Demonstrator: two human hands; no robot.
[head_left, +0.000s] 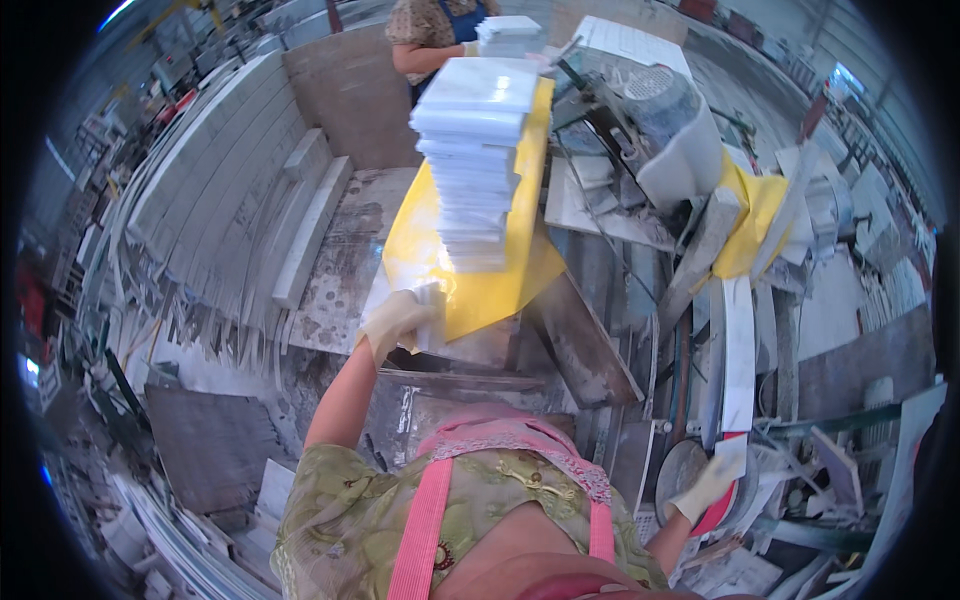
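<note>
My left hand (pixel 395 322), in a pale glove, is closed around a short stack of white tiles (pixel 431 312) at the near left corner of a yellow sheet (pixel 525 290). Beyond it on that sheet rises a tall, uneven stack of white tiles (pixel 470 190). Low on the right, my right hand (pixel 708 487), also gloved, has its fingers on a small white tile (pixel 733 453) by a red band (pixel 718 512). A long white strip (pixel 738 360) runs away from that spot. The right fingertips are partly blurred.
A machine with a white curved guard (pixel 685 165) stands to the right of the stack. Long grey slabs (pixel 215 190) lean at the left. Another person (pixel 430 40) stands behind the tall stack. A brown board (pixel 215 445) lies low on the left.
</note>
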